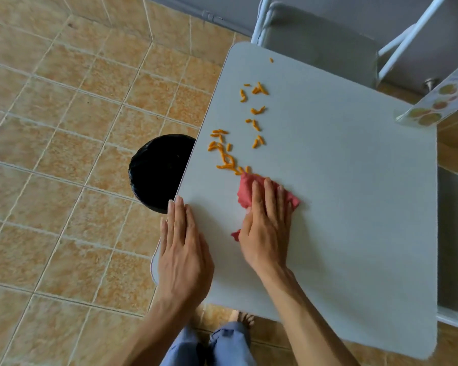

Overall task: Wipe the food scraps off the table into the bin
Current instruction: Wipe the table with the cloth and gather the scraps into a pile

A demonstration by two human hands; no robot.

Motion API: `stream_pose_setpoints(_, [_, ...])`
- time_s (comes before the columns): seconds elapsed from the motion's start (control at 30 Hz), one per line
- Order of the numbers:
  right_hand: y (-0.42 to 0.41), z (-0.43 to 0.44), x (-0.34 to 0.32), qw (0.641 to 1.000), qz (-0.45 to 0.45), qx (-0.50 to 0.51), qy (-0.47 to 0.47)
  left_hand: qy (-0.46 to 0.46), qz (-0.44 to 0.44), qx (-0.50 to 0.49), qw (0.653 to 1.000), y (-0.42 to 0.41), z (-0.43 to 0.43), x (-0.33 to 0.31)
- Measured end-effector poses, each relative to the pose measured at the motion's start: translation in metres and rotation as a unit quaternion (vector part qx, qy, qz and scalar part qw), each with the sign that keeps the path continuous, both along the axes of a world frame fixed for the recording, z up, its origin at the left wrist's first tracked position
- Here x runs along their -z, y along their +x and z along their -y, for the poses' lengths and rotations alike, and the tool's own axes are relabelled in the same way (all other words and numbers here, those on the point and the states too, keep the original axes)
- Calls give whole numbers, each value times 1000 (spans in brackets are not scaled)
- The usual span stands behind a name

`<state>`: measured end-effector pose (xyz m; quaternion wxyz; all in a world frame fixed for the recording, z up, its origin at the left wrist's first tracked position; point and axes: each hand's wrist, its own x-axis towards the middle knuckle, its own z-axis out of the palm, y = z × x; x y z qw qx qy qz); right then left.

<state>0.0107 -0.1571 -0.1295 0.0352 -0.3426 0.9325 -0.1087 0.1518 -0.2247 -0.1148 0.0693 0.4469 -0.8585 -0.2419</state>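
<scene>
Here the person's right hand lies flat, fingers spread, pressing a red cloth onto the grey table; it clamps nothing, only pins the cloth down. The left hand rests open and flat on the table's left edge, holding nothing. The orange food scraps lie scattered in a loose line from just beyond the cloth's far edge toward the far left corner, the nearest ones touching the cloth. The black-lined bin stands on the floor just left of the table, partly under its edge, level with the nearest cluster.

To do the stroke well, the cloth should probably gather the far scraps toward the near cluster first, then sweep left with even pressure, so the pieces drop over the edge above the bin rather than onto the tiles. The light scraps may roll or skip past the cloth's edge.
</scene>
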Motion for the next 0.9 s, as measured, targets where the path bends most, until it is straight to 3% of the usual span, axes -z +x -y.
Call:
stream_pose_setpoints(0.1, [-18, 5, 0, 1000, -1, -24, 10, -6, -26, -2, 1000, -45, 21, 2])
stream_pose_setpoints(0.27, [-13, -69, -9, 990, 29, -133, 31, 6, -42, -74, 996, -109, 58, 8])
stream_pose_setpoints(0.4, [-46, -87, -9, 999, -11, -53, 1, -9, -18, -107, 994, -124, 58, 17])
stream_pose_setpoints(0.57, [-88, 1, 5, 985, -30, 168, -37, -46, 12, -105, 993, -124, 54, 26])
stream_pose_setpoints(0.67, [-79, 45, 2, 994, 0, 108, -24, -47, 21, -108, 993, -124, 53, 26])
stream_pose_setpoints(0.73, [-67, 36, 1, 1000, 9, 16, -4, -49, 27, -99, 993, -116, 51, 27])
stream_pose_setpoints(0.8, [-79, 4, 4, 1000, -11, -15, 16, -49, 31, -93, 994, -107, 47, 28])
stream_pose_setpoints(0.9, [-119, -24, 7, 988, -41, 148, 5, -45, 33, -73, 996, -100, 43, 26])
